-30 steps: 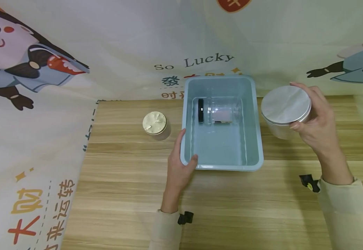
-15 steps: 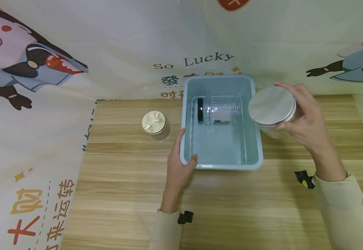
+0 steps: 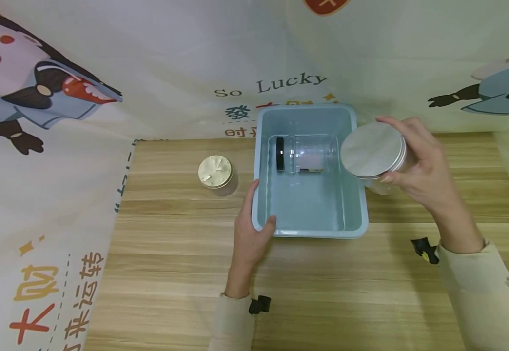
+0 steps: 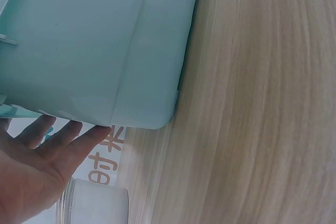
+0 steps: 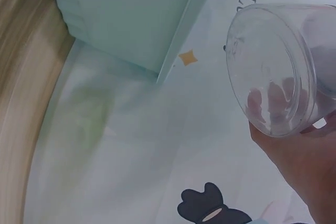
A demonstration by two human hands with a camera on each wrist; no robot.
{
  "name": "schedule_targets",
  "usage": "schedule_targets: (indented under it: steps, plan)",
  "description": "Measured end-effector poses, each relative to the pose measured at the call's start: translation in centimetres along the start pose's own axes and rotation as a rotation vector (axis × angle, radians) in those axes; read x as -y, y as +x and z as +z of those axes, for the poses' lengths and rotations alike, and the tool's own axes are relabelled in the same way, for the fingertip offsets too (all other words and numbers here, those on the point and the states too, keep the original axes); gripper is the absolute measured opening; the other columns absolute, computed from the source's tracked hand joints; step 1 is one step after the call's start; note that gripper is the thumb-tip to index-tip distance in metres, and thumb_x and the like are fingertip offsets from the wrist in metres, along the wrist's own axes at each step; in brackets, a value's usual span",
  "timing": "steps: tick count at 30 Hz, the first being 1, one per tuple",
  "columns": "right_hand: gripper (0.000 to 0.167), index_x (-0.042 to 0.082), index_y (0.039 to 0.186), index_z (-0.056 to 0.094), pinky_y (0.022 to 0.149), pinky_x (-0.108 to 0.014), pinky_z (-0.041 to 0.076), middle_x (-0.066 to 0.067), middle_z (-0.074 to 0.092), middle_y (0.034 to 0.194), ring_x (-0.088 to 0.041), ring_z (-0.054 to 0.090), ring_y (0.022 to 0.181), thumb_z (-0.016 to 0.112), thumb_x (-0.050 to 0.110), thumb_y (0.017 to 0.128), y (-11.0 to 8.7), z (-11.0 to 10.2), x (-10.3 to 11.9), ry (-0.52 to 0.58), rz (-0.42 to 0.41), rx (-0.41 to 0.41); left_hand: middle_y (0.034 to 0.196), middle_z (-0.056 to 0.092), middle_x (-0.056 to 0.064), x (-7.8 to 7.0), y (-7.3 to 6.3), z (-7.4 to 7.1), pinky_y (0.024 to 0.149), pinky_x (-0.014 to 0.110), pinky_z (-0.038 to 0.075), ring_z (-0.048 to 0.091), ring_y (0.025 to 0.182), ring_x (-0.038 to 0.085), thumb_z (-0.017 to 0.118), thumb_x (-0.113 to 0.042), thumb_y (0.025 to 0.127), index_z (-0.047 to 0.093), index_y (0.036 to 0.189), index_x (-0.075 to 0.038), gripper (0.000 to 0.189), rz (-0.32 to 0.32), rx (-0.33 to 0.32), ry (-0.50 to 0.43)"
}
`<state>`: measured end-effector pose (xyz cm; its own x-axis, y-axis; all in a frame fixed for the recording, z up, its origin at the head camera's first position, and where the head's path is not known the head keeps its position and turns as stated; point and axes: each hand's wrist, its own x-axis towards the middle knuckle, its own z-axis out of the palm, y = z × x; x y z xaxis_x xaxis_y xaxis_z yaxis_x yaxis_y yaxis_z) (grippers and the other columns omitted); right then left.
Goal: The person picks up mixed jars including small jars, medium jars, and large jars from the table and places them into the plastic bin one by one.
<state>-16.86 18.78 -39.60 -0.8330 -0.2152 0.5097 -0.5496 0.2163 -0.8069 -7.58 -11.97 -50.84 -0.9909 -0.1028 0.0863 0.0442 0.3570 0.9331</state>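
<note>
A light blue plastic basin (image 3: 304, 212) stands on the table, and my left hand (image 3: 251, 239) holds its near left corner, thumb at the rim and fingers along the outer wall. In the left wrist view the fingertips (image 4: 94, 134) touch that wall. My right hand (image 3: 427, 168) grips a large clear jar with a silver lid (image 3: 372, 148) by the lid end. This jar is raised, slightly tilted, and overlaps the basin's right rim in the head view. Its clear base (image 5: 265, 72) shows in the right wrist view. Inside the basin a clear jar with a black lid (image 3: 310, 155) lies on its side.
Left of the basin a smaller jar with a dented gold-coloured lid (image 3: 216, 173) stands upright on the wood-grain table (image 3: 171, 273). A printed cloth (image 3: 171, 63) hangs behind the table and along its sides, close to the basin's far edge.
My right hand has carried the silver-lidded jar leftward, from beside the basin to its right rim. My left hand, the basin and the other jars keep their places.
</note>
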Motion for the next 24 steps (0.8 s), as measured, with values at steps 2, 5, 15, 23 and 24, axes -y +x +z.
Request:
schedule_targets:
  steps: [2, 5, 15, 23, 24]
  plan:
    - [0.106, -0.003, 0.131, 0.06, 0.091, -0.023, 0.037, 0.008, 0.058, 0.112, -0.014, 0.05, 0.107, 0.081, 0.069, 0.055, 0.1, 0.0, 0.0, -0.03, 0.008, 0.017, 0.144, 0.051, 0.008, 0.0, 0.0, 0.0, 0.093, 0.055, 0.048, 0.056, 0.116, 0.031, 0.062, -0.021, 0.078, 0.035, 0.152, -0.035, 0.08, 0.001, -0.003, 0.001]
    - [0.106, 0.002, 0.134, 0.061, 0.093, -0.023, 0.036, 0.009, 0.056, 0.113, -0.014, 0.049, 0.109, 0.081, 0.069, 0.054, 0.2, 0.2, 0.2, -0.072, 0.033, 0.054, 0.143, 0.051, 0.008, 0.0, 0.0, 0.0, 0.093, 0.055, 0.048, 0.056, 0.115, 0.031, 0.062, -0.021, 0.078, 0.036, 0.152, -0.033, 0.079, 0.007, -0.005, -0.003]
    - [0.099, 0.01, 0.139, 0.059, 0.096, -0.023, 0.034, 0.005, 0.053, 0.115, -0.01, 0.049, 0.11, 0.09, 0.05, 0.054, 0.9, 1.1, 0.8, -0.165, 0.052, 0.164, 0.143, 0.051, 0.008, 0.1, -0.1, 0.1, 0.093, 0.054, 0.047, 0.055, 0.115, 0.03, 0.061, -0.023, 0.078, 0.035, 0.152, -0.036, 0.079, -0.006, 0.002, -0.003]
    - [0.096, 0.013, 0.14, 0.058, 0.097, -0.025, 0.035, -0.003, 0.055, 0.116, -0.012, 0.049, 0.11, 0.088, 0.052, 0.058, 1.1, 1.4, 1.0, -0.177, 0.044, 0.201, 0.141, 0.053, 0.008, 0.2, -0.1, 0.1, 0.092, 0.052, 0.047, 0.056, 0.112, 0.03, 0.062, -0.023, 0.078, 0.036, 0.152, -0.036, 0.079, 0.009, -0.007, -0.002]
    - [0.095, 0.013, 0.14, 0.058, 0.097, -0.027, 0.035, -0.004, 0.055, 0.117, -0.013, 0.049, 0.11, 0.088, 0.051, 0.058, 1.2, 1.5, 1.1, -0.179, 0.045, 0.208, 0.141, 0.053, 0.009, 0.2, -0.1, 0.1, 0.092, 0.053, 0.048, 0.057, 0.112, 0.03, 0.062, -0.023, 0.078, 0.036, 0.152, -0.035, 0.079, 0.014, -0.007, -0.004]
